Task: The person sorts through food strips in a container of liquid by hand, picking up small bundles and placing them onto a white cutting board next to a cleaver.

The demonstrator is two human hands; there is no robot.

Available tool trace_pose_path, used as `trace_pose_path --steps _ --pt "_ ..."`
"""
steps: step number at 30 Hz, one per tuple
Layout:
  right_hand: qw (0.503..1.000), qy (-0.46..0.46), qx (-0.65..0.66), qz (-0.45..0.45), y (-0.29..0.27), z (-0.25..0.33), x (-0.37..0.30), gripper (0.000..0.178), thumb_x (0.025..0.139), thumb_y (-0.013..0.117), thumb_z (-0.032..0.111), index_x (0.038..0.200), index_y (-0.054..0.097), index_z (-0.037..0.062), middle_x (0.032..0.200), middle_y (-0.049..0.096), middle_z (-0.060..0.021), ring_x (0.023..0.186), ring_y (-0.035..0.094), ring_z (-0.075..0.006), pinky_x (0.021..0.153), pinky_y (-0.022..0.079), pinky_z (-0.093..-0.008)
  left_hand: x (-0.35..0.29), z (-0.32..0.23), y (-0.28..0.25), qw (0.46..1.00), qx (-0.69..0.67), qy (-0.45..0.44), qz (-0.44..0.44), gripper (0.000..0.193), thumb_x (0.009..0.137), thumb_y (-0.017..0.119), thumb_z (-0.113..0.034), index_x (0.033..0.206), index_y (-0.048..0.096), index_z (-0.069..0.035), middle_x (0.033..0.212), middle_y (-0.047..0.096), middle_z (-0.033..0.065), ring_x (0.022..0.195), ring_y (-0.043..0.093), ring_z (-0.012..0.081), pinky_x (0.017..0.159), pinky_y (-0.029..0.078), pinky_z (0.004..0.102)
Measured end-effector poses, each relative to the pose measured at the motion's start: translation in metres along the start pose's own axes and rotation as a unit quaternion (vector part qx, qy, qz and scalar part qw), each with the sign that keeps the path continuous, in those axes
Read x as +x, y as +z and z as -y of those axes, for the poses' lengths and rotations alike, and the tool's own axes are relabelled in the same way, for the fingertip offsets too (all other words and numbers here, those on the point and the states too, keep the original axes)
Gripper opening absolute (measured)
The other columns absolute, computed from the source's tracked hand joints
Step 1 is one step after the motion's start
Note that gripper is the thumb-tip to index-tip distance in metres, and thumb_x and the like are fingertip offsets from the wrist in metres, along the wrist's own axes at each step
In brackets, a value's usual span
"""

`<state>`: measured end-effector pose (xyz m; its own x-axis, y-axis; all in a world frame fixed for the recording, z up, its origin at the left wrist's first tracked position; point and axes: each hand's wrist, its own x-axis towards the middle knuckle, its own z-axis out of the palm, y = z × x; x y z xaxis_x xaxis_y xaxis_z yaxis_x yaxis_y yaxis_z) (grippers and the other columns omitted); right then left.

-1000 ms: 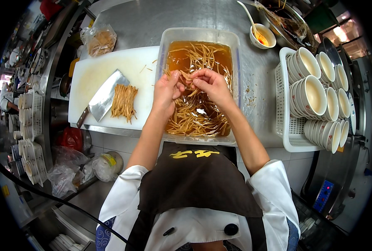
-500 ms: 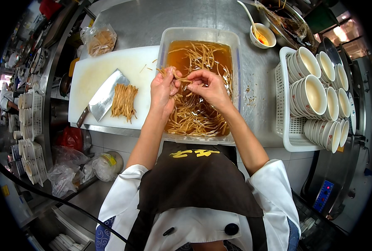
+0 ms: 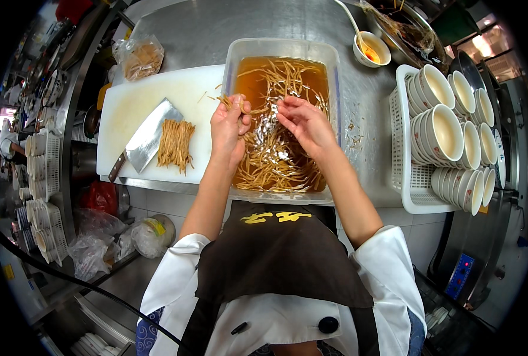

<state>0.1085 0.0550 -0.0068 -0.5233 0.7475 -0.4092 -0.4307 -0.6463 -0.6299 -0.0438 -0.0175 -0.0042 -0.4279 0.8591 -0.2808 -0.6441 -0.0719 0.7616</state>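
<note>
My left hand [image 3: 228, 121] is closed on a few thin tan strips [image 3: 257, 111], which stick out on both sides of its fingers. A short gap to the right, my right hand [image 3: 307, 123] has its fingers slightly apart and shows nothing in them. Both hands are above a clear plastic tub [image 3: 334, 77] of brown liquid, where many more tan strips [image 3: 273, 172] are soaking. On the white cutting board [image 3: 127, 98] lies a neat bundle of the same strips [image 3: 176, 145]. Beside it rests a cleaver [image 3: 154, 130] with a dark handle.
A clear bag of tan food [image 3: 143, 59] sits behind the board. To the right, a white plastic basket [image 3: 401, 142] holds stacked bowls [image 3: 445, 133]. A small bowl [image 3: 382, 53] with a spoon stands near a large metal basin [image 3: 403, 44] on the steel table [image 3: 187, 35].
My right hand has drawn away to the right from the strips and its fingers have loosened. My left hand keeps its hold and has shifted slightly left.
</note>
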Motion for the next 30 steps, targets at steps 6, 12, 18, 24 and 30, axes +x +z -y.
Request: trace_pose_path --steps 6,12,18,24,30 --pt "0.961 -0.083 -0.254 0.066 0.015 -0.008 -0.005 0.014 0.078 0.063 0.001 0.091 0.062 -0.0034 0.076 0.061 -0.0054 0.067 0.057 -0.0085 0.060 0.048 -0.0208 -0.002 0.001 0.005 1.000 -0.005 -0.011 0.003 0.009 0.091 0.050 -0.012 0.093 0.050 -0.004 0.075 0.053 0.0039 0.054 0.044 0.0071 0.042 0.031 0.0163" --pt "0.956 -0.134 -0.260 0.032 0.009 -0.009 0.001 0.009 0.081 0.061 0.001 0.088 0.059 -0.0029 0.073 0.060 -0.0038 0.064 0.056 -0.0084 0.060 0.047 -0.0207 0.000 -0.002 0.001 1.000 0.005 0.004 -0.015 0.011 0.091 0.051 -0.014 0.092 0.050 -0.004 0.077 0.055 0.0054 0.055 0.047 0.0069 0.041 0.031 0.0159" --pt "0.963 -0.141 -0.231 0.008 0.014 -0.002 -0.005 0.013 0.080 0.061 0.003 0.092 0.058 -0.0011 0.078 0.058 -0.0033 0.068 0.055 -0.0084 0.062 0.046 -0.0210 0.000 0.000 -0.002 0.997 0.070 0.016 -0.024 0.012 0.090 0.053 -0.016 0.091 0.052 -0.005 0.084 0.063 0.0096 0.050 0.045 0.0046 0.039 0.029 0.0158" --pt "0.904 -0.232 -0.357 0.041 0.016 0.011 -0.002 0.017 0.076 0.062 0.002 0.092 0.058 0.0005 0.079 0.058 -0.0027 0.070 0.055 -0.0084 0.064 0.046 -0.0217 -0.009 -0.006 0.006 0.990 0.126 0.035 -0.044 0.010 0.089 0.054 -0.014 0.091 0.052 -0.005 0.086 0.064 0.0097 0.045 0.040 0.0034 0.040 0.029 0.0158" --pt "0.815 -0.255 -0.499 0.149 0.042 0.024 -0.008 0.014 0.073 0.063 0.000 0.086 0.059 0.0012 0.072 0.062 -0.0052 0.065 0.058 -0.0118 0.062 0.047 -0.0247 -0.016 -0.012 0.011 0.990 0.140 0.020 -0.022 0.010 0.087 0.057 -0.013 0.093 0.056 -0.004 0.085 0.064 0.0073 0.048 0.041 0.0033 0.043 0.031 0.0153"
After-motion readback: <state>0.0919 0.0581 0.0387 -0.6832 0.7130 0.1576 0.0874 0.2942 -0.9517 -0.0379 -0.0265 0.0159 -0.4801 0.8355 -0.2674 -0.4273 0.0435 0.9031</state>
